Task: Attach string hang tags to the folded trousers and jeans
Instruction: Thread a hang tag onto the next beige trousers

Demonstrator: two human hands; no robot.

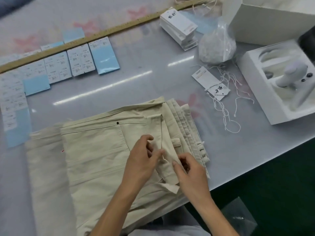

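While the folded trousers [95, 150] lie stacked at the near table edge, my left hand [141, 160] and right hand [189, 171] work close together on their waistband, each pinching the cream fabric by a belt loop [176, 142]. Beyond the trousers, to their right, lies a hang tag [210, 82] among loose strings [228, 116].

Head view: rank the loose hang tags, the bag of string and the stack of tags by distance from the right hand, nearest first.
From the right hand:
1. Loose hang tags, up and right of it on the table.
2. Bag of string, beyond those.
3. Stack of tags, farthest, by the ruler's end.
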